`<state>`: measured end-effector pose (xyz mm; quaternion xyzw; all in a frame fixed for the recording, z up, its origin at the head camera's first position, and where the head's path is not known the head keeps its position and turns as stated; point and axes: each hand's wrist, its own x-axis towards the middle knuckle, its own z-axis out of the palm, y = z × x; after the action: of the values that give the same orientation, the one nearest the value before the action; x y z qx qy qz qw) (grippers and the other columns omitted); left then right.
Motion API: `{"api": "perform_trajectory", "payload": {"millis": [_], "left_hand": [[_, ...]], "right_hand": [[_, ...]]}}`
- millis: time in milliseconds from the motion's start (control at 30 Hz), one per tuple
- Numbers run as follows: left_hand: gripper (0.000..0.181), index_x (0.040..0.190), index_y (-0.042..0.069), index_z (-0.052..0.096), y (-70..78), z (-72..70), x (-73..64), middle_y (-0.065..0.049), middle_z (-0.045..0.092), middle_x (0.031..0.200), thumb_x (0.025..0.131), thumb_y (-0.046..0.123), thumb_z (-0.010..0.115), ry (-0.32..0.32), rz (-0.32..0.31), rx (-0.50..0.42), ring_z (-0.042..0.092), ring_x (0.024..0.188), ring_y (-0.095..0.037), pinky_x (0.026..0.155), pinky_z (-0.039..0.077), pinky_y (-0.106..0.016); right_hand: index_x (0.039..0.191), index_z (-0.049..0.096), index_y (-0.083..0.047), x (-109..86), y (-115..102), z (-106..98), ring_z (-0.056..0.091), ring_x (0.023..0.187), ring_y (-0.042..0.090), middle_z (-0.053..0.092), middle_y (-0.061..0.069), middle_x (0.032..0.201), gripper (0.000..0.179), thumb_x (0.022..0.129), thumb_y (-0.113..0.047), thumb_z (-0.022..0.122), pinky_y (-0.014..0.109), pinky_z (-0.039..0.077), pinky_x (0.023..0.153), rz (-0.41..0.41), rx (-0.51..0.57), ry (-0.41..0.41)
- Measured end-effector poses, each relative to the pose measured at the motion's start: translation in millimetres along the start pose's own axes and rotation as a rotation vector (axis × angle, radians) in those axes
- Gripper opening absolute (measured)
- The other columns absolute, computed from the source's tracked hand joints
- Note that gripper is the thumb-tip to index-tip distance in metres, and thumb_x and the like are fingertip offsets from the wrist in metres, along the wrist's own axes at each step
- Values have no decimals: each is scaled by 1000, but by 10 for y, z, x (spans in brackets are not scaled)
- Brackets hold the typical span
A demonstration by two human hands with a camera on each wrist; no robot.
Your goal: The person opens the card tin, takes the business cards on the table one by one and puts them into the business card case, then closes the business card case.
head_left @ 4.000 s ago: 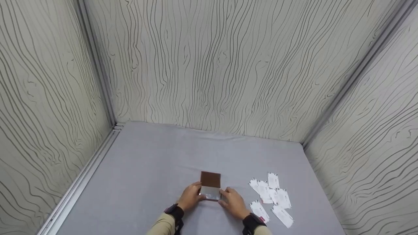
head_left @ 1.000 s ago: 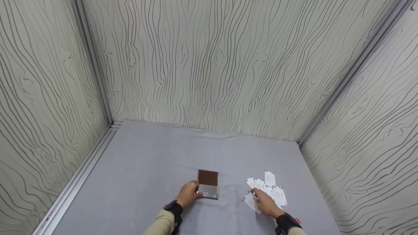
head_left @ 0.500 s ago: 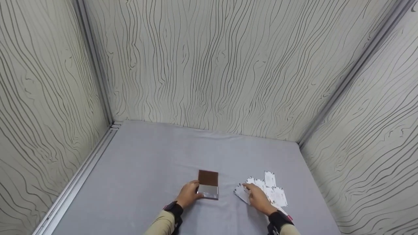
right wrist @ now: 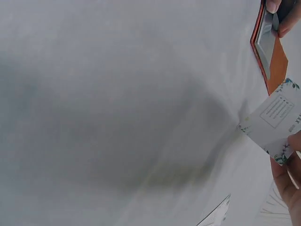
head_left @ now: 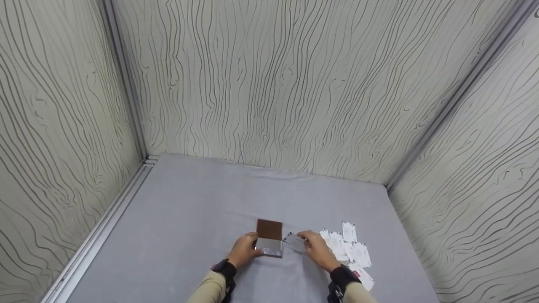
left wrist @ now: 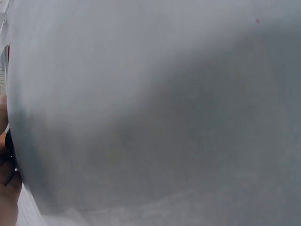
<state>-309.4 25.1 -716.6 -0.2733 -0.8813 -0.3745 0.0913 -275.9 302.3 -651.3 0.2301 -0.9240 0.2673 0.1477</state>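
Note:
A business card case [head_left: 269,229] with a brown flap and silver metal body stands unfolded on the grey cloth. My left hand [head_left: 243,251] grips the case's left side, thumb at the near edge. My right hand [head_left: 318,252] pinches a white business card [head_left: 293,241] just right of the case. In the right wrist view that card [right wrist: 274,115] shows printed text and leafy corners, held between thumb and fingers [right wrist: 281,181], its upper corner overlapping the case's orange-brown flap [right wrist: 278,63]. The left wrist view catches only part of the left hand [left wrist: 8,190] at its edge.
Several more white business cards [head_left: 358,254] lie overlapping to the right of the right hand, one of them [head_left: 361,276] near the right wrist. Patterned wall panels [head_left: 261,84] enclose the grey cloth-covered table [head_left: 189,202] at the back and both sides.
My right hand left the case, went to the loose cards, slid one leftward off them and now holds it up beside the case. The left hand has stayed on the case.

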Motion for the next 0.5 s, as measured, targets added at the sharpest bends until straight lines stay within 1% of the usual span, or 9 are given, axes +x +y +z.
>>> {"api": "perform_trajectory", "payload": {"millis": [100, 167, 200, 400, 500], "left_hand": [[43, 107, -11, 68, -13, 10, 0, -23, 67, 113, 75, 13, 83, -2, -5, 0, 64, 107, -37, 92, 53, -47], [43, 108, -11, 67, -5, 4, 0, -23, 67, 114, 76, 12, 82, -4, -16, -8, 63, 108, -37, 93, 53, -47], [43, 108, -11, 68, 1, -2, -1, -23, 67, 114, 75, 12, 83, -2, -11, -9, 63, 107, -38, 92, 53, -47], [41, 104, -10, 68, 58, -62, -4, -22, 67, 110, 74, 12, 85, -2, 19, 9, 65, 103, -36, 89, 54, -45], [43, 106, -11, 68, 68, -74, -3, -22, 67, 112, 75, 13, 85, -8, 5, 7, 64, 105, -36, 90, 54, -45]], "right_hand": [[105, 69, 1, 83, -54, 76, 67, 89, 29, 70, 11, 99, 34, 79, 21, 59, 43, 57, 80, -34, 20, 31], [104, 69, 1, 136, -96, 116, 67, 89, 28, 70, 10, 98, 33, 80, 20, 60, 42, 57, 81, -52, 38, 39], [104, 70, 0, 161, -118, 133, 67, 89, 28, 70, 10, 97, 32, 80, 20, 60, 42, 57, 80, -68, 40, 43], [105, 71, 1, 279, -221, 222, 66, 85, 26, 69, 13, 95, 30, 82, 19, 61, 40, 57, 74, -125, 64, 30], [107, 71, 0, 333, -270, 267, 66, 86, 25, 69, 12, 96, 35, 81, 20, 61, 39, 58, 76, -125, 74, 16]]}}
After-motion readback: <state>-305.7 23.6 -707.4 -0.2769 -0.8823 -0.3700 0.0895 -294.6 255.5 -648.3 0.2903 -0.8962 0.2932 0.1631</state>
